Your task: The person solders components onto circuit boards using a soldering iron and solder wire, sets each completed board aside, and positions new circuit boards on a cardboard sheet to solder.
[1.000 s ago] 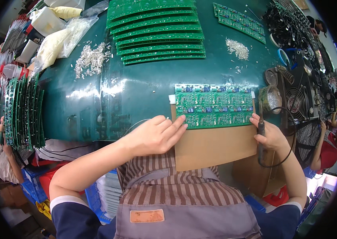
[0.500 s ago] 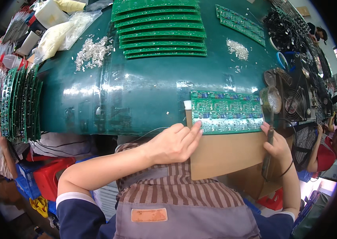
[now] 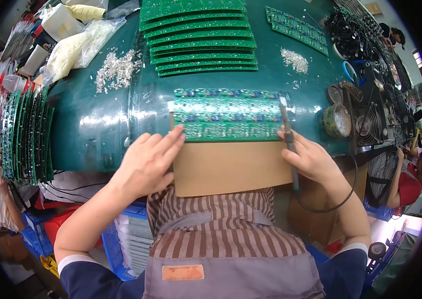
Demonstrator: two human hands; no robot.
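In front of me a green circuit board [image 3: 228, 130], filled with small parts, rests on a brown cardboard sheet [image 3: 233, 169] that juts over the table's near edge. My left hand [image 3: 148, 162] is closed at their left side, its fingertips pinching the board's near left corner. At the right side, my right hand [image 3: 313, 155] is closed around the grey handle of a soldering iron [image 3: 290, 142], with fingertips touching the board's near right corner. The iron points away from me along the board's right edge, and its black cable loops down beside my forearm.
A fanned stack of green boards [image 3: 201, 44] lies at the back, between two heaps of small clear parts [image 3: 116, 70] [image 3: 294, 61]. More boards [image 3: 26, 134] stand upright at left. A solder reel [image 3: 337, 122], an iron stand's coil [image 3: 353, 92] and a fan [image 3: 368, 127] occupy the right.
Both hands have moved left, bringing the circuit board and cardboard sheet from the right to the middle in front of me. The soldering iron has travelled along in my right hand.
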